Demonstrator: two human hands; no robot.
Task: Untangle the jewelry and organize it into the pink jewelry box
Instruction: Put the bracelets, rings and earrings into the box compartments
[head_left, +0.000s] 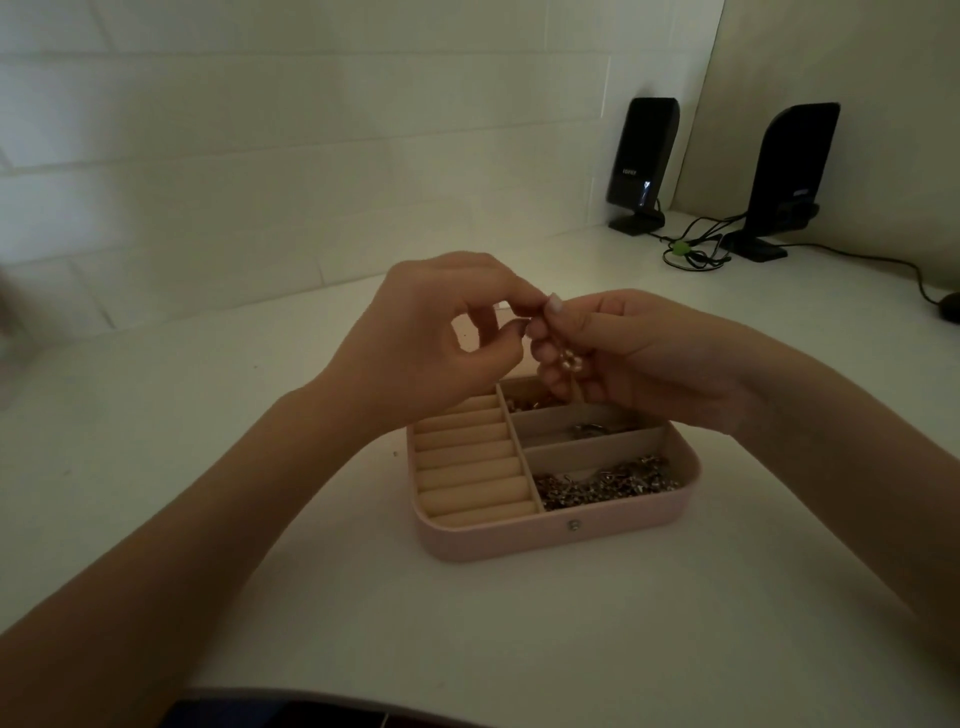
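Note:
The pink jewelry box (550, 535) lies open on the white table, with ring rolls (467, 467) on its left and three compartments on its right. A silver chain pile (608, 480) fills the nearest compartment. Above the box my left hand (431, 338) and my right hand (639, 353) meet. Both pinch a small pearl-like beaded piece (566, 364) that hangs between the fingertips. The middle compartment holds a small metal piece (589, 428), and the far one holds some gold-coloured bits (524, 402), partly hidden by my hands.
Two black speakers (641, 161) (784, 176) stand at the back right with tangled cables (696, 247) between them. A tiled wall rises behind the table. The table's near edge runs along the bottom of the view.

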